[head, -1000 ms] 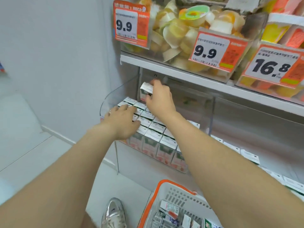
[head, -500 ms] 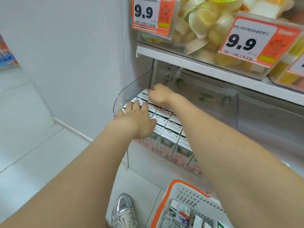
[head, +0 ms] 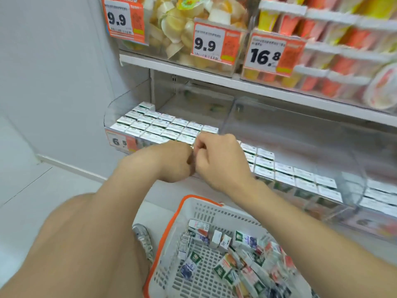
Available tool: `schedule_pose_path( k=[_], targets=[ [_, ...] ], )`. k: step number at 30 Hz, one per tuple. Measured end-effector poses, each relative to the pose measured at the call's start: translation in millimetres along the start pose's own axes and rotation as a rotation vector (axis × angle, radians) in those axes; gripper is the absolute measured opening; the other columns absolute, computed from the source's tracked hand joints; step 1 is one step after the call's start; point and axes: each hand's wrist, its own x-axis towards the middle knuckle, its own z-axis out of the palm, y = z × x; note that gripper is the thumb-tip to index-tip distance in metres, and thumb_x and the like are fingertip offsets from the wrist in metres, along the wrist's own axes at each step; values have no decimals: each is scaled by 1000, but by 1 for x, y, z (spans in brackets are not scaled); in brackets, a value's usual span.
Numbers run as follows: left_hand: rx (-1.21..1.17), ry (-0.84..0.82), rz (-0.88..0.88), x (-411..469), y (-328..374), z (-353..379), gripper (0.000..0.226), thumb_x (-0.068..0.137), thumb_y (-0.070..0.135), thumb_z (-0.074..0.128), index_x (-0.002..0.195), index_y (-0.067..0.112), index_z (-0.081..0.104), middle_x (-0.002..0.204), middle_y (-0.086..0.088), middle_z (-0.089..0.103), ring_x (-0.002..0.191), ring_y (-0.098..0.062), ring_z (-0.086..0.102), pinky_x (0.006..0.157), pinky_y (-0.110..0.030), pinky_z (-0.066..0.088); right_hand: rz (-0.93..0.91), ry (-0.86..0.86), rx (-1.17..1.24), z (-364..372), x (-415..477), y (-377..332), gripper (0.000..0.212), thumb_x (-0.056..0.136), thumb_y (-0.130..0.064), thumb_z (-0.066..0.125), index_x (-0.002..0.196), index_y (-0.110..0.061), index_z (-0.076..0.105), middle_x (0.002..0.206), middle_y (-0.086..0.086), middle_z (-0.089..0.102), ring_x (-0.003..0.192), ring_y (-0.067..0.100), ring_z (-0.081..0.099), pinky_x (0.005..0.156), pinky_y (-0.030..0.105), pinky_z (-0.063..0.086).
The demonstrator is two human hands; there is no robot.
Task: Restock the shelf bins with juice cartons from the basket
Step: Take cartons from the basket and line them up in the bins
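The clear left shelf bin [head: 126,100] holds tight rows of white-topped juice cartons [head: 159,125]. My left hand [head: 169,162] and my right hand [head: 219,160] are side by side in front of the bin's front edge, knuckles touching and fingers curled in. I see nothing in either hand. Below them on the floor stands a white basket with an orange rim [head: 189,203], and several loose cartons [head: 236,261] lie jumbled inside it.
A second clear bin [head: 352,164] to the right holds more cartons [head: 300,179]. The white shelf above [head: 214,80] carries tubs of fruit cups and price tags [head: 206,41]. A grey wall stands at the left. My shoe [head: 142,237] is beside the basket.
Both hands came back out of the left bin and met at its front edge. The carton my right hand held a second ago now sits in the bin. The view tilted down toward the basket.
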Motion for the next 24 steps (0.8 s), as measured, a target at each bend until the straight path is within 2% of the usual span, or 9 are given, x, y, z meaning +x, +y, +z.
schedule_pose_path(
  k=[4,7,9,11,13,16,19,22,24],
  targets=[
    [136,-256,126,1,48,48,23,100,26,53,97,9,67,100,-11,69,92,-30,63,72,-36,49,64,-396,-71,10,-73,53,10,84,-22,48,79,-31,49,76,4,60,74,33,59,57,39,51],
    [207,-349,84,17,66,96,31,101,32,56,74,16,55,75,-2,56,77,-27,54,64,-33,42,158,-763,-65,31,-111,100,24,91,-18,55,112,-23,67,98,4,69,88,26,62,75,42,56],
    [218,-406,35,31,68,132,34,101,34,58,71,19,52,74,-4,54,71,-24,51,66,-31,41,231,-881,-51,45,-133,124,38,96,-16,53,132,-21,62,111,6,69,96,26,63,81,44,57],
    [195,-442,-31,43,65,167,27,103,26,55,80,14,59,80,-11,56,68,-21,49,67,-33,42,300,-911,-49,61,-153,141,43,98,-15,49,140,-18,58,121,9,66,101,28,63,83,43,56],
    [178,-419,-96,52,57,205,15,103,19,53,105,8,64,86,-7,56,76,-22,56,70,-34,45,344,-956,-56,80,-173,155,41,101,-14,47,141,-14,57,129,13,62,104,30,62,87,42,56],
    [148,-417,-200,56,39,267,26,99,9,49,120,11,63,99,-3,60,92,-24,65,74,-35,49,377,-1022,-90,107,-198,177,35,98,-9,47,130,-11,60,130,14,61,110,34,63,92,47,56],
    [91,-467,-266,60,27,323,40,98,6,48,136,12,58,114,-6,64,96,-25,64,78,-36,52,415,-961,-194,124,-212,205,28,96,-6,48,121,-9,60,120,12,64,108,33,65,91,48,57],
    [-13,-472,-323,66,22,364,39,103,10,49,141,11,52,131,-10,60,107,-28,66,81,-36,55,481,-812,-266,140,-220,234,40,97,-10,52,136,-8,54,134,15,60,120,34,61,102,49,52],
    [-68,-416,-376,73,16,387,38,104,13,51,142,9,50,140,-12,55,118,-30,63,86,-37,54,499,-779,-307,151,-222,250,54,94,-4,52,148,-7,46,146,17,52,132,35,55,116,54,41]
  ],
)
